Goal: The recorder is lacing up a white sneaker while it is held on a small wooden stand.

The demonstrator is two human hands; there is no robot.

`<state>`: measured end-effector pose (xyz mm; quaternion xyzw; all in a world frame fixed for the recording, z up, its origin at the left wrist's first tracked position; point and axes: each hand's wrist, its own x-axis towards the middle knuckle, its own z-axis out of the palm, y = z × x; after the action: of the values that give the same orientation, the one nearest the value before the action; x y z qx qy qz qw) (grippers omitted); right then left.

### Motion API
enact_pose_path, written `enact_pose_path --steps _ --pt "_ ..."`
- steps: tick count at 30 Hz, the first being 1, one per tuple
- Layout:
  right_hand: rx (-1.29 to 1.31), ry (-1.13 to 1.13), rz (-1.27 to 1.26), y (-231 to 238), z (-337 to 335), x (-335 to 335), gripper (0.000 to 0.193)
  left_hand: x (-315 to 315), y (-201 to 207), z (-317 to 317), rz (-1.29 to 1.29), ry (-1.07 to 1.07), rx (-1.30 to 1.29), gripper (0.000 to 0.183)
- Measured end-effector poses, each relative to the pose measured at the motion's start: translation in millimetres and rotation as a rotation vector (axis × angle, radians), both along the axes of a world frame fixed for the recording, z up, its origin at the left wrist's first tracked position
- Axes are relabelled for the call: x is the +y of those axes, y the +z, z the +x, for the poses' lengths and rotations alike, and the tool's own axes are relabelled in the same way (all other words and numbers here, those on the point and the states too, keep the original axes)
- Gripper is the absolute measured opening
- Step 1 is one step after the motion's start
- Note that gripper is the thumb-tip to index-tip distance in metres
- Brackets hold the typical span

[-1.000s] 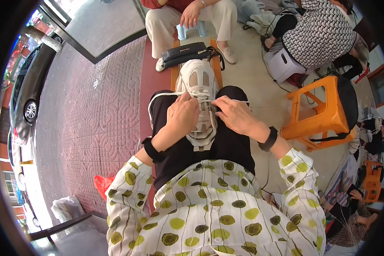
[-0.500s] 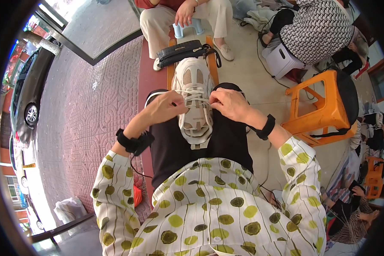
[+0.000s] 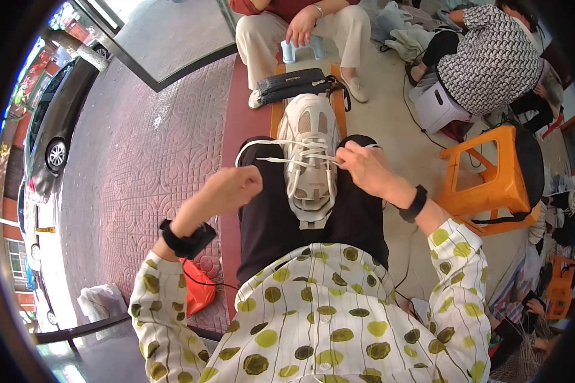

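A white and beige sneaker (image 3: pixel 311 185) lies lengthwise between my knees, its toe away from me. White shoelaces (image 3: pixel 312 152) cross over its tongue. With my right hand (image 3: pixel 366 169), closed at the shoe's right side, I pinch a lace. My left hand (image 3: pixel 233 189) is curled into a fist, left of the shoe and apart from it; no lace shows in its fingers. Just above that fist, one lace tip (image 3: pixel 268 159) sticks out free to the left. Another lace (image 3: pixel 246 148) arcs over my left knee and passes out of sight near the hand.
Beyond the toe, a black purse (image 3: pixel 292 85) rests on an orange wooden bench (image 3: pixel 276 121). A person in light trousers (image 3: pixel 259 48) sits facing me. An orange plastic stool (image 3: pixel 485 169) stands at right. At lower left lie a red bag (image 3: pixel 200 293) and a white plastic bag (image 3: pixel 101 302).
My left hand has come away from the laces, down and to the left, leaving a lace tip free. My right hand stays at the shoe's right side. The whole view has shifted slightly.
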<state>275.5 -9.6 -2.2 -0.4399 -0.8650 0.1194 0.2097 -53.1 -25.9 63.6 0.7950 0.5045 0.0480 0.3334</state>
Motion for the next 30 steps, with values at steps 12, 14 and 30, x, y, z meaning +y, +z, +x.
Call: enact_pose_path --steps 12,14,30 --pt "0.117 -0.099 0.074 31 58 -27 0.007 35 -56 81 0.521 0.093 -0.126 0.017" --pt "0.201 -0.001 0.026 20 30 -28 0.01 39 -48 91 0.516 0.095 0.026 0.016" --pt "-0.121 -0.327 -0.023 7 101 -2 0.009 86 -52 71 0.07 -0.098 -0.093 0.019"
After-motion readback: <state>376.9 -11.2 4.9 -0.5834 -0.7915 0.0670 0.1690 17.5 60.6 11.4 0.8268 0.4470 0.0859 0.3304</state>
